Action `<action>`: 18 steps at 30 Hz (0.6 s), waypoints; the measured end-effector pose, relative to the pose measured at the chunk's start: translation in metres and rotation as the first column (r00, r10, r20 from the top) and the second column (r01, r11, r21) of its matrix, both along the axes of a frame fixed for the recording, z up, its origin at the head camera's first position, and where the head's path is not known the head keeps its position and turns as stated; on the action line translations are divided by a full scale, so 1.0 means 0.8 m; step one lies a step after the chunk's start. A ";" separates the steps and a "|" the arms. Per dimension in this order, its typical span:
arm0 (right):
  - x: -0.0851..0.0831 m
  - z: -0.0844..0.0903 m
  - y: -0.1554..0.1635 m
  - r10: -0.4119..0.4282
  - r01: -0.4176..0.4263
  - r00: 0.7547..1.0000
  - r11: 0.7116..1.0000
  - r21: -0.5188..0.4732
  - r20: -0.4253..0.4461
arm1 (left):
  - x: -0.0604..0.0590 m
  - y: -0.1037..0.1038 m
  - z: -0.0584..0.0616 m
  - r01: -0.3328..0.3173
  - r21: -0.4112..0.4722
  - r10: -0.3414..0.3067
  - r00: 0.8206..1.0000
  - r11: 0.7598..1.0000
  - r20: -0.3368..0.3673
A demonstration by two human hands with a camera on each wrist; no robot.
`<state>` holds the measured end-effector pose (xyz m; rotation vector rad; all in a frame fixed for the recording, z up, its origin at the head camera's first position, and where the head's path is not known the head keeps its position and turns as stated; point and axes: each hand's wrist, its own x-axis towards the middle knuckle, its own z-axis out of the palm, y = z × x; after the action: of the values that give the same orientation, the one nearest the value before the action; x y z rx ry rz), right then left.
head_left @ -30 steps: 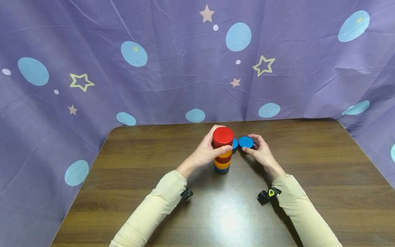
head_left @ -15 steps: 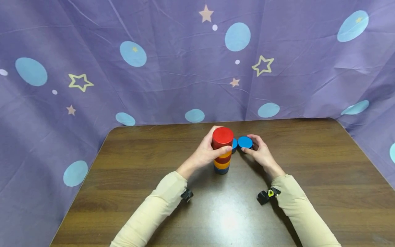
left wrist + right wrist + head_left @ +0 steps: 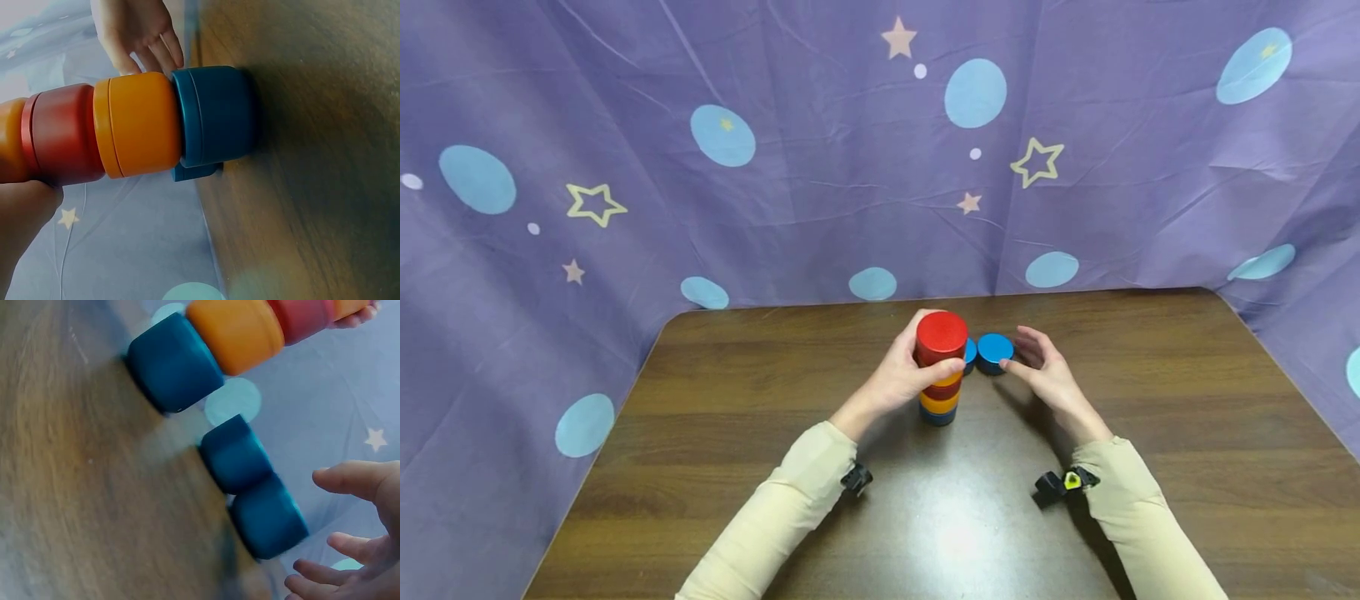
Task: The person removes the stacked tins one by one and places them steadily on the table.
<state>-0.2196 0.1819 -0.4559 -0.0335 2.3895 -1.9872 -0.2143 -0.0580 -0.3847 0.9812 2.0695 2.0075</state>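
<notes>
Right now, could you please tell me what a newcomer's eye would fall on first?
Probably the red-topped stack standing on the table, gripped by the left hand. Then the starry purple curtain behind, and two blue pieces right of the stack, beside the right hand.

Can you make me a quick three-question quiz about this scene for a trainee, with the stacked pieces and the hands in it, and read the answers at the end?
1. Multiple choice: which colour tops the stack that the left grip holds?
A) blue
B) orange
C) red

2. True or false: the right grip holds nothing.

3. Count: how many blue pieces stand apart from the stack?

Key:
1. C, red.
2. True; in the right wrist view there is nothing between the thumb and fingers.
3. Two, side by side.
</notes>
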 end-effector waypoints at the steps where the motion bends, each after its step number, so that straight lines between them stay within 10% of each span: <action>1: 0.003 0.001 0.003 -0.005 0.005 1.000 1.000 0.003 0.002 | 0.000 0.001 0.000 0.000 0.002 0.000 1.000 1.000 0.003; 12: 0.022 0.029 0.005 -0.003 0.004 0.999 0.999 0.040 -0.033 | 0.003 0.003 0.001 -0.012 -0.019 0.012 1.000 1.000 0.022; 18: 0.031 0.040 0.001 0.013 -0.011 0.998 1.000 0.028 -0.063 | 0.018 0.001 0.025 -0.016 -0.042 0.017 1.000 0.999 0.026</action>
<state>-0.1947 0.1828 -0.4237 -0.1114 2.4477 -1.9770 -0.1999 -0.0569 -0.3650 0.9288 2.1041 1.9649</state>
